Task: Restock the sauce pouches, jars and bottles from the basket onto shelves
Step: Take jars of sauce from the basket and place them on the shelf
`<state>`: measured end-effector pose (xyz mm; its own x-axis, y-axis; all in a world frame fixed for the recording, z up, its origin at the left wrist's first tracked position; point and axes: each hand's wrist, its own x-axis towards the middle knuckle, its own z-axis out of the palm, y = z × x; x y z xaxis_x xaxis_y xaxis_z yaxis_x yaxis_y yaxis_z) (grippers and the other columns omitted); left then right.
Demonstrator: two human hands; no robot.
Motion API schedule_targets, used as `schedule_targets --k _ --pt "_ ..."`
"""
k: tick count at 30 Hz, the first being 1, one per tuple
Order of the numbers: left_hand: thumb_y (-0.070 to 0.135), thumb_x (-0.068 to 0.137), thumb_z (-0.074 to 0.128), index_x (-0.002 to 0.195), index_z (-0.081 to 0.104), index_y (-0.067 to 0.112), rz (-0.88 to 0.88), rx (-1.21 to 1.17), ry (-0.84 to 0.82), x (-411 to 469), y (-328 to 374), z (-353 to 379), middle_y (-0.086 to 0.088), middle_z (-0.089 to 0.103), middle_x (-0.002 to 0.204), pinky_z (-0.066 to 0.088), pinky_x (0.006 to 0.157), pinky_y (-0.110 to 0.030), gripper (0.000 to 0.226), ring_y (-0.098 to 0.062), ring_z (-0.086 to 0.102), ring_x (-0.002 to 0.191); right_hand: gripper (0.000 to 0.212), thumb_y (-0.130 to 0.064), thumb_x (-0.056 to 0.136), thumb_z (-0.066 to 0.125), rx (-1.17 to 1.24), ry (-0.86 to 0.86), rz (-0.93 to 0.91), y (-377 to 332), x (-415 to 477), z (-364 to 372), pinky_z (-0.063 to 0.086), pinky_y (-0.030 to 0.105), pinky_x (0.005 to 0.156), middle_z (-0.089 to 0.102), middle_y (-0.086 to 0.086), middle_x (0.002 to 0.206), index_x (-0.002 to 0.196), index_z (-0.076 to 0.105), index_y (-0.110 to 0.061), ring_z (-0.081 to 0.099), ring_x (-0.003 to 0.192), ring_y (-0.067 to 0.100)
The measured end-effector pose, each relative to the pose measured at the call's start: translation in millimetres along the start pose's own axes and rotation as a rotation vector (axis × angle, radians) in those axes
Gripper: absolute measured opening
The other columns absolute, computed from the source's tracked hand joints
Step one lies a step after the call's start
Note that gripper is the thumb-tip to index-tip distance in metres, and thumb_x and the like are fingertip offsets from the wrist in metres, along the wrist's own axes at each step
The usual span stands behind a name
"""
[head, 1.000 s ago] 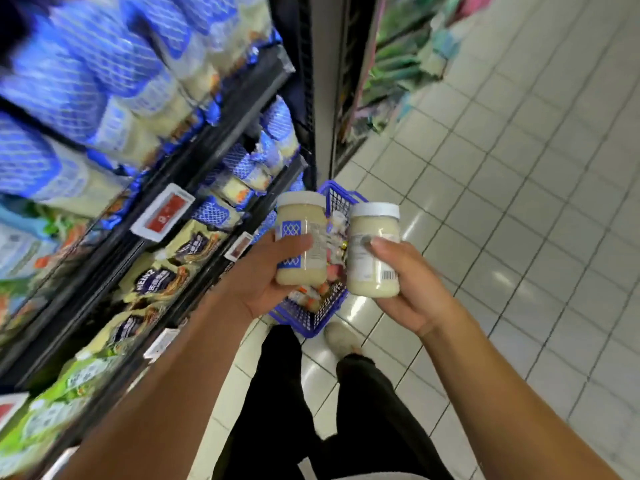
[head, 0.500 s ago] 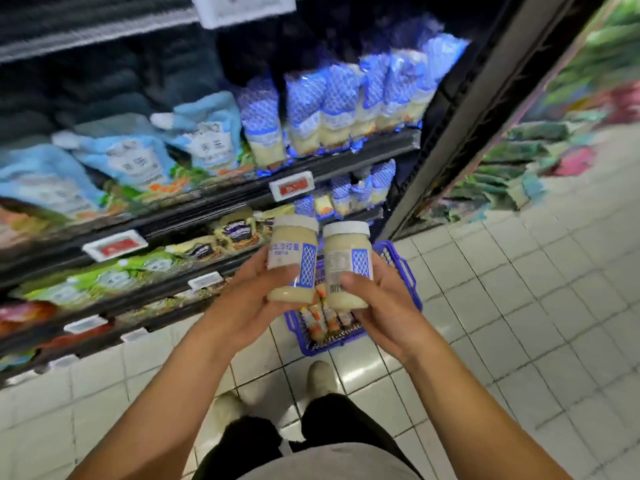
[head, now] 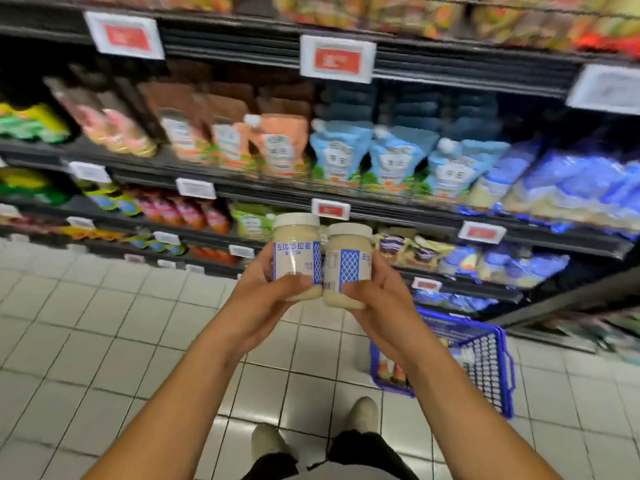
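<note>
Now the view faces the shelves [head: 398,211] squarely; half a second back they slanted off toward 10 o'clock. The jars stay raised and touching, with pale sauce under white lids: left hand [head: 266,301] grips the left jar [head: 297,258], right hand [head: 379,301] grips the right jar [head: 349,268]. The basket [head: 493,362] now sits at 4 o'clock, clear of the jars, with blurred bottles [head: 389,370] inside.

Two cream jars [head: 297,258] with white lids and blue lattice labels; blue basket [head: 491,362]; white floor tiles [head: 104,323].
</note>
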<state>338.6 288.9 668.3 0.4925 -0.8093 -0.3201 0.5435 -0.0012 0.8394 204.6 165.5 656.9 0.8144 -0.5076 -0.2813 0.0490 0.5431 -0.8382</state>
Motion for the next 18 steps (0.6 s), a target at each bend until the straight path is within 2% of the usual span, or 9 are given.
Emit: schedule_targets --k 2,5,8,11,14,16,18 --pt "-0.002 0.07 0.065 0.132 0.053 0.004 0.066 -0.005 0.021 -21 17 -31 -0.022 0.065 0.117 0.056 0.086 -0.036 0.063 -0.03 0.064 0.102 0.068 -0.009 0.063 0.073 -0.108 -0.027 -0.015 9 8 38 0.055 0.042 0.083 0.071 0.015 0.112 0.129 0.056 -0.012 0.068 0.101 0.032" --pt "-0.003 0.07 0.068 0.128 0.055 0.005 0.16 0.008 0.099 -52 39 -73 -0.018 0.07 0.111 0.058 0.076 -0.032 0.061 -0.027 0.068 0.096 0.069 -0.021 0.065 0.08 -0.247 -0.088 -0.054 21 15 92 0.057 0.043 0.08 0.071 0.011 0.117 0.13 0.058 -0.021 0.068 0.106 0.033" --pt "0.0 0.069 0.072 0.127 0.056 0.008 0.235 0.035 0.185 -81 61 -112 -0.015 0.073 0.108 0.057 0.072 -0.029 0.061 -0.025 0.07 0.094 0.057 -0.019 0.073 0.082 -0.306 -0.173 -0.111 31 21 141 0.06 0.036 0.075 0.072 0.007 0.115 0.125 0.062 -0.033 0.071 0.103 0.027" --pt "0.006 0.069 0.076 0.13 0.056 0.009 0.31 0.053 0.246 -104 84 -145 -0.02 0.071 0.114 0.057 0.076 -0.031 0.064 -0.03 0.068 0.098 0.057 -0.011 0.077 0.083 -0.322 -0.263 -0.179 42 29 186 0.059 0.029 0.072 0.072 0.007 0.114 0.124 0.062 -0.036 0.072 0.097 0.022" --pt "0.02 0.064 0.082 0.132 0.055 0.013 0.383 0.059 0.283 -123 106 -173 -0.017 0.07 0.118 0.057 0.081 -0.034 0.073 -0.03 0.069 0.103 0.066 -0.015 0.072 0.084 -0.33 -0.287 -0.23 51 37 229 0.058 0.026 0.069 0.073 0.002 0.114 0.125 0.057 -0.044 0.073 0.094 0.016" --pt "0.023 0.064 0.082 0.132 0.055 0.013 0.427 0.059 0.305 -131 118 -188 -0.017 0.07 0.118 0.057 0.08 -0.036 0.073 -0.031 0.068 0.104 0.071 -0.021 0.069 0.083 -0.335 -0.307 -0.24 54 43 255 0.058 0.027 0.068 0.073 -0.002 0.114 0.127 0.052 -0.048 0.073 0.093 0.016" --pt "0.021 0.066 0.083 0.131 0.055 0.012 0.471 0.051 0.313 -135 132 -202 -0.02 0.068 0.121 0.057 0.085 -0.045 0.071 -0.038 0.065 0.109 0.072 -0.022 0.069 0.084 -0.335 -0.348 -0.251 54 52 279 0.059 0.031 0.071 0.071 0.0 0.118 0.128 0.051 -0.049 0.073 0.097 0.021"
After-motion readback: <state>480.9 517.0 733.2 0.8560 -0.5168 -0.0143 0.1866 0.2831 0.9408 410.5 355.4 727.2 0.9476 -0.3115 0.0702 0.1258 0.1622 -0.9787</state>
